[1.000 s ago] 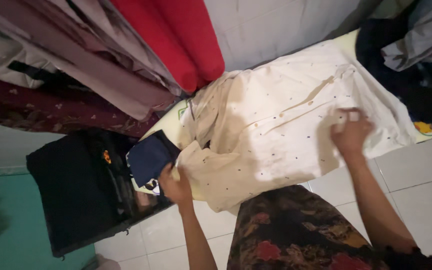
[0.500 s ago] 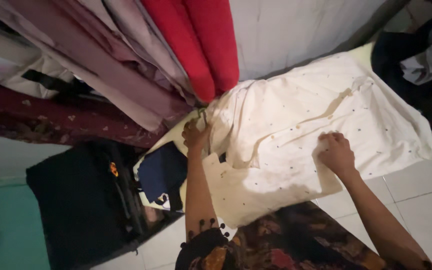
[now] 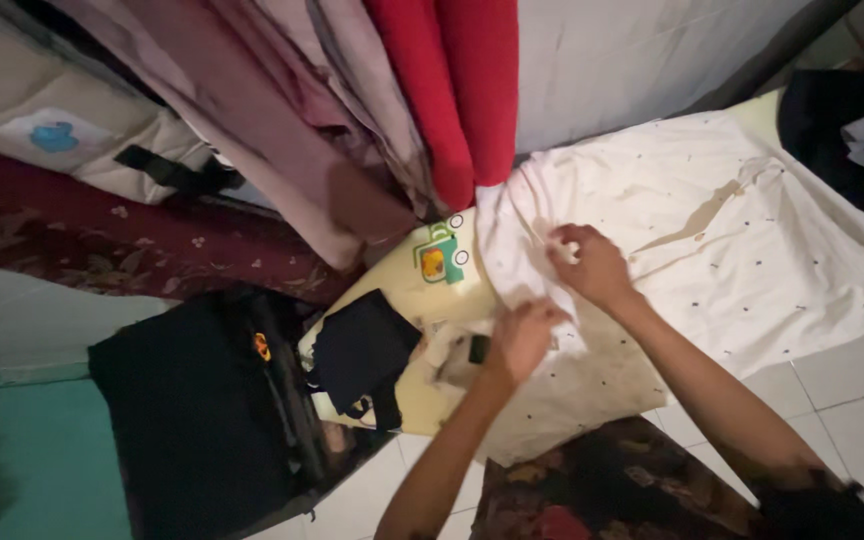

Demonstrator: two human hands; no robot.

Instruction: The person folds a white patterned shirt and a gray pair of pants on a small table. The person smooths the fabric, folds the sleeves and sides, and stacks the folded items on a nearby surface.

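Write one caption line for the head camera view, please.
Both hands, left hand and right hand, gather the cream dotted garment on a pale yellow mat beside a folded dark cloth.

One cream garment with small dark dots (image 3: 712,240) lies spread from the centre to 3 o'clock. Two hands are on it: the left hand (image 3: 522,340) and the right hand (image 3: 592,265). One dark folded cloth (image 3: 362,350) is at 8 o'clock. Two red cloths (image 3: 452,90) hang at 12 o'clock. One black bag (image 3: 182,410) stands at 8 o'clock.
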